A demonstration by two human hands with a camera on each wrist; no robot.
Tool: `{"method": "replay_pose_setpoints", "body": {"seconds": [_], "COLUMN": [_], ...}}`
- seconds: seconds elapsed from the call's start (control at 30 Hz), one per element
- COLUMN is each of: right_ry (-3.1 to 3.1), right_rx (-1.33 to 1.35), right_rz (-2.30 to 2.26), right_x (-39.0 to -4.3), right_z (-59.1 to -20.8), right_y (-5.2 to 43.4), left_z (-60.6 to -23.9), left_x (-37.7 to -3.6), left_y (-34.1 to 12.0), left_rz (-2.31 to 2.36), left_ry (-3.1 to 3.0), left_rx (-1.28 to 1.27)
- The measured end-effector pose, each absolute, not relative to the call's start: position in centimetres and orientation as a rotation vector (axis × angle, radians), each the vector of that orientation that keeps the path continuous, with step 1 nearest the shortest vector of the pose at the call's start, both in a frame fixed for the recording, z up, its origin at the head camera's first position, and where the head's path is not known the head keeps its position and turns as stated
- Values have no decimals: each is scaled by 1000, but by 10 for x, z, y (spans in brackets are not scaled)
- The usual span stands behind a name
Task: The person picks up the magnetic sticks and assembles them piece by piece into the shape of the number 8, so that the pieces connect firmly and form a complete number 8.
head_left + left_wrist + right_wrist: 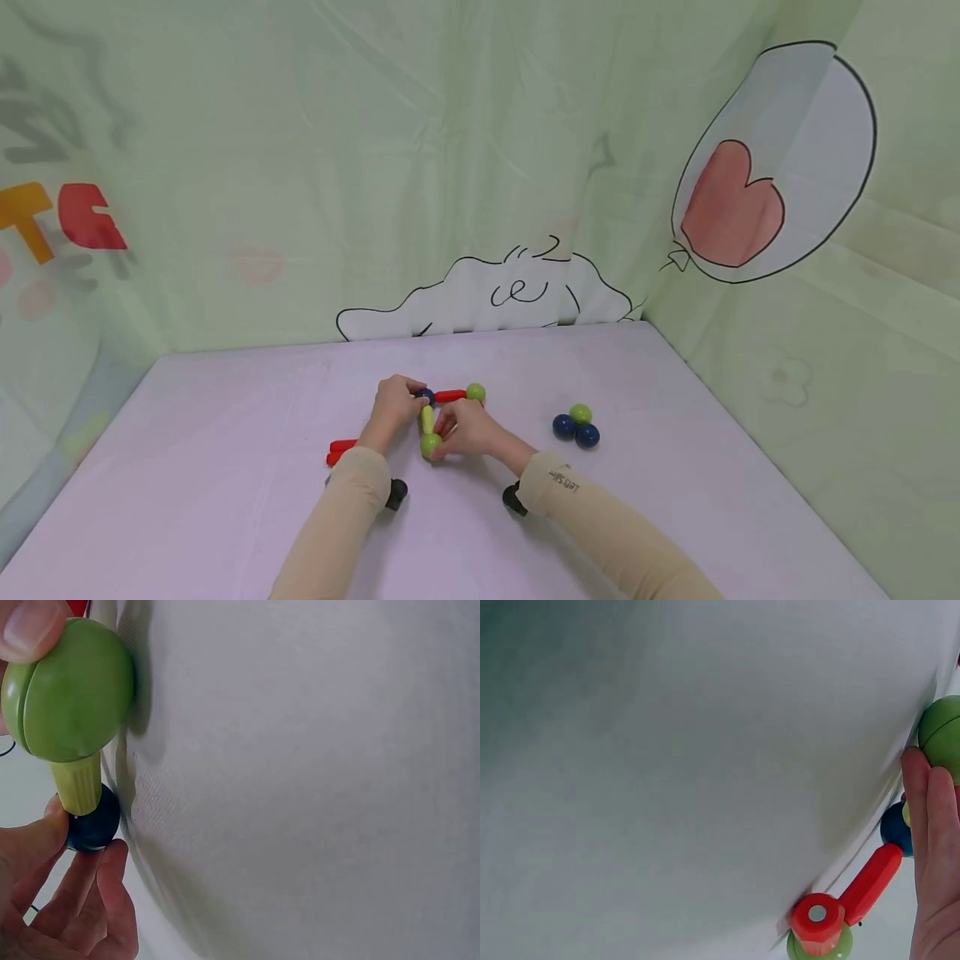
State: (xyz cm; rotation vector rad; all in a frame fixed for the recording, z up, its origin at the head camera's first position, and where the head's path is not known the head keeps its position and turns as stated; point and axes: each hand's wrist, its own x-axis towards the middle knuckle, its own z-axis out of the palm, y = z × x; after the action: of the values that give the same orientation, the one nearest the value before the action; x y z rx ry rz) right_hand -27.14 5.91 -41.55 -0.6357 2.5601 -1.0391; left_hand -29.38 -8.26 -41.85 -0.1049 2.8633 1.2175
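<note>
Mid-table, my left hand [392,406] pinches the blue ball [93,821]; my right hand [467,429] grips the green ball [431,445] on the green rod [427,418]; best to keep the corner steady, seat the rod square, leave the red rod [450,396] undisturbed.

The joined rods and balls [442,404] lie mid-table [225,500]. Three balls [576,425] cluster to their right, loose rods [341,451] to their left, nearer the front edge.

Fingers [82,889] pinching blue ball [94,821], green rod [77,786], green ball [71,690]
</note>
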Motion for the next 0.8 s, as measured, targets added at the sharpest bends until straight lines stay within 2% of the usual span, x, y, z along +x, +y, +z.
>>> {"method": "replay_pose_setpoints", "body": {"seconds": [0.8], "right_ry": [2606], "right_rx": [-631], "right_rz": [-1032], "right_x": [-266], "right_z": [-416], "right_y": [53], "left_z": [-418], "left_x": [-293], "left_y": [-82], "left_rz": [1185], "left_ry": [2910], "left_rx": [-72]}}
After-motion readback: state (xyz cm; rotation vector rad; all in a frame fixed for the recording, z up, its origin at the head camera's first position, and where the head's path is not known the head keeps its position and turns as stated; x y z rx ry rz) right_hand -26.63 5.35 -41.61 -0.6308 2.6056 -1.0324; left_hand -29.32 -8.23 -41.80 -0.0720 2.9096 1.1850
